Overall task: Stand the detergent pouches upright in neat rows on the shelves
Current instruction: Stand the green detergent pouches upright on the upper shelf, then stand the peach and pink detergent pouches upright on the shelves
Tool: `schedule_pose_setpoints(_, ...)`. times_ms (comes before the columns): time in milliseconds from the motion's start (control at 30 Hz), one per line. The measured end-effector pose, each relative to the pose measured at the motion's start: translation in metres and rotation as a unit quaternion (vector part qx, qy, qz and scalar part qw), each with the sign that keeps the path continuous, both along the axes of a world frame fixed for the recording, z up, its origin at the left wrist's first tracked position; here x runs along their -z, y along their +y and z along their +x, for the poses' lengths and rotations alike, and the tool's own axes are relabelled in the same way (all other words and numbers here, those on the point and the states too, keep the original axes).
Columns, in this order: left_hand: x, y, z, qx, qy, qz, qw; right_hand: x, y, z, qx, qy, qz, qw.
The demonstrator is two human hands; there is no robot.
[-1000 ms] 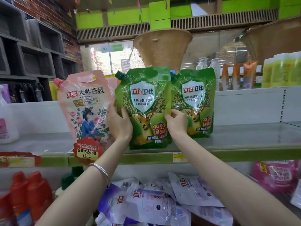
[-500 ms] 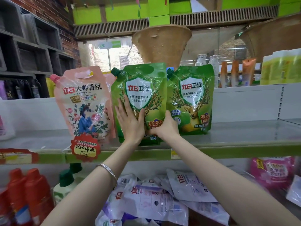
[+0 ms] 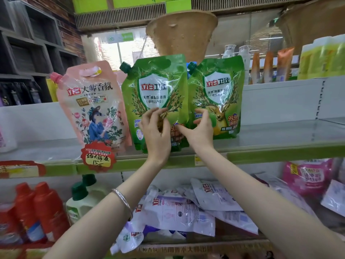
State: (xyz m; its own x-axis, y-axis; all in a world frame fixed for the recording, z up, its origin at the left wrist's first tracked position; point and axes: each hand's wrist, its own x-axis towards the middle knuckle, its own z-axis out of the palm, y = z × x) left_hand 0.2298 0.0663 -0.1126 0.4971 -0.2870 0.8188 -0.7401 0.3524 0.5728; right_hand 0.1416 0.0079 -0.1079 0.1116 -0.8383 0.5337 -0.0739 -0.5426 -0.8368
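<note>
Green pouch (image 3: 156, 94) upright on shelf (image 3: 280, 134); left hand (image 3: 155, 133), right hand (image 3: 200, 133) touch it.

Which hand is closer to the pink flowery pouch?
Left. The left hand is at the front green pouch beside the pink flowery plastic pouch; the right hand is farther over, by the second green pouch.

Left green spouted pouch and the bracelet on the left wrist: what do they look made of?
Left green spouted detergent pouch: likely glossy flexible plastic film, given crinkles and sharp white glare. Silvery wrist bracelet: probably polished metal, from its bright sheen.
</note>
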Motion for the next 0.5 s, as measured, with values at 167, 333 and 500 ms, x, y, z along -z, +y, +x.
schedule_pose_setpoints(167,0.008,0.001,-0.021,0.109,0.008,0.031,0.994,0.008,0.006,-0.023,-0.025,-0.058,-0.055,0.997)
schedule_pose_setpoints(333,0.035,0.002,-0.046,0.175,0.043,0.043,0.983,0.032,0.015,-0.041,-0.048,-0.051,-0.118,0.991)
schedule_pose_setpoints(500,0.078,0.013,-0.049,0.178,0.02,0.036,0.983,0.073,0.026,-0.051,-0.028,0.021,-0.264,0.964)
